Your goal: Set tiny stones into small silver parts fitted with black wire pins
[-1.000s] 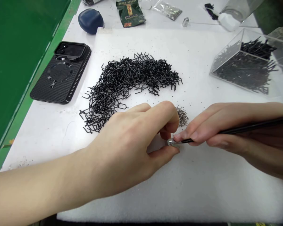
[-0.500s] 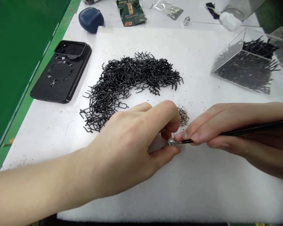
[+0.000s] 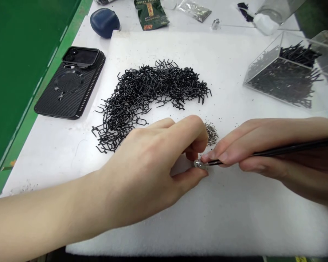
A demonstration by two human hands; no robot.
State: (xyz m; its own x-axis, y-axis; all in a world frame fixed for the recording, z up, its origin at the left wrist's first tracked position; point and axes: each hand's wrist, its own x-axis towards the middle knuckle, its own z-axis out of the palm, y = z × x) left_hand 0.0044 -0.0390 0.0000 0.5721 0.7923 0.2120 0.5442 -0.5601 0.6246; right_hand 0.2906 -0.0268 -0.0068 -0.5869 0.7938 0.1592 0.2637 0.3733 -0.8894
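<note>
My left hand [image 3: 155,163] rests on the white foam sheet [image 3: 235,211] with its fingers curled into a pinch; what they hold is hidden. My right hand [image 3: 262,153] grips black tweezers [image 3: 289,148], whose tip meets a small shiny metal piece [image 3: 200,164] right at my left fingertips. Just behind the fingers lies a little heap of tiny silver parts [image 3: 211,134]. A big tangled pile of black bent wire clips [image 3: 150,96] spreads across the foam beyond my left hand.
A clear plastic box [image 3: 287,72] with black clips stands at the right. A phone in a black case [image 3: 71,85] lies left of the foam, near the green table edge [image 3: 30,109]. At the back lie a dark blue pouch [image 3: 104,22], a green packet [image 3: 151,14] and a small bag [image 3: 194,10].
</note>
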